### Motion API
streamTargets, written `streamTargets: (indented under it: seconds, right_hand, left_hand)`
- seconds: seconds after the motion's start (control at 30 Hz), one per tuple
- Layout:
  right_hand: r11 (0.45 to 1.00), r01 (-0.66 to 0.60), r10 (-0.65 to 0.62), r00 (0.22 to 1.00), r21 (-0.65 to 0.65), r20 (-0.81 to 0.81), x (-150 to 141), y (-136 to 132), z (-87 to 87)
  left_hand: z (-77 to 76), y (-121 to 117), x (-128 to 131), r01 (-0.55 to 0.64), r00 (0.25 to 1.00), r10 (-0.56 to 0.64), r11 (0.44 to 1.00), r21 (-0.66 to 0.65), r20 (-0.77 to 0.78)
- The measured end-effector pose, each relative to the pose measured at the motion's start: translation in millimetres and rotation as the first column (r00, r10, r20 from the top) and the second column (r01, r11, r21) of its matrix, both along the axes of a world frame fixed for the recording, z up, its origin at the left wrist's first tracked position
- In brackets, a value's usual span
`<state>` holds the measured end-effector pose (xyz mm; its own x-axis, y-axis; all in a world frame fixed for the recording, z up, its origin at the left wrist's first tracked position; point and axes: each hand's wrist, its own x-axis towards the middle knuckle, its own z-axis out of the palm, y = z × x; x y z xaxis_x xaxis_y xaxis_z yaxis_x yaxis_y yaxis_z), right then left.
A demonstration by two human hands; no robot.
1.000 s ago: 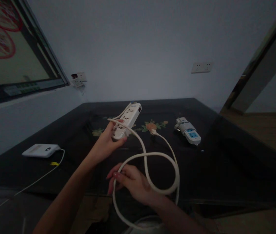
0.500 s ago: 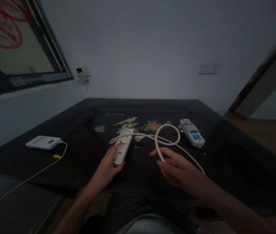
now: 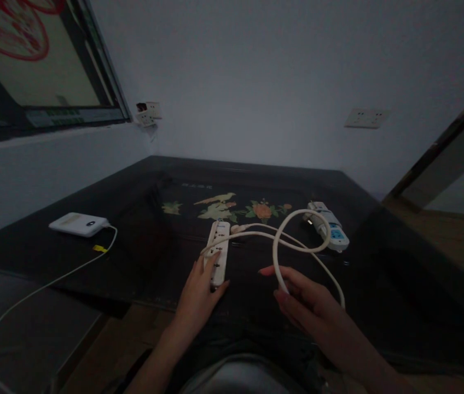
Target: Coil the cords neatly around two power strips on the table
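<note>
A white power strip (image 3: 222, 257) lies on the dark table, its near end gripped between the thumb and fingers of my left hand (image 3: 199, 293). Its thick white cord (image 3: 252, 234) runs across the strip and rises into a loop on the right. My right hand (image 3: 303, 295) pinches that cord at the bottom of the loop, with the index finger stretched out. Just beyond the strip's right edge lies the cord's plug (image 3: 238, 229). Another stretch of cord passes behind my right hand, where it is partly hidden.
A second power strip (image 3: 332, 232) with blue sockets, wrapped in its cord, lies to the right. At the left is a white box-shaped device (image 3: 79, 223) with a thin cable (image 3: 47, 286) hanging over the table (image 3: 133, 189) edge. Wall sockets (image 3: 366, 117) are behind.
The cord loop and my right hand have shifted right. Cord that was looped round the strip's left side now lies across its top. The view has also turned slightly.
</note>
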<state>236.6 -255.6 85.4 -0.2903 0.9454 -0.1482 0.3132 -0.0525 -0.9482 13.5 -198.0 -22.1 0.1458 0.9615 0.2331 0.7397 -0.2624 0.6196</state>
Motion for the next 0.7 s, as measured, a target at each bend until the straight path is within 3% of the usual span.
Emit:
streamTargets:
  seconds: [0.2,0.57,0.7]
  right_hand:
    - [0.995,0.039,-0.037,0.999,0.092,-0.027,-8.5,2.4,0.5]
    - [0.992,0.074,-0.075,0.997,0.101,0.006,-1.4,-2.6,-0.2]
    - [0.984,0.098,-0.107,0.993,0.149,0.055,-4.8,-1.0,2.2]
  left_hand:
    - [4.4,-5.9,8.1,-0.011,0.993,0.013,1.000,0.016,-0.119]
    - [3.4,-1.9,5.3,-0.082,0.977,0.085,0.996,0.022,-0.197]
    - [24.5,-20.0,-14.4,0.022,0.979,-0.029,0.999,-0.038,-0.204]
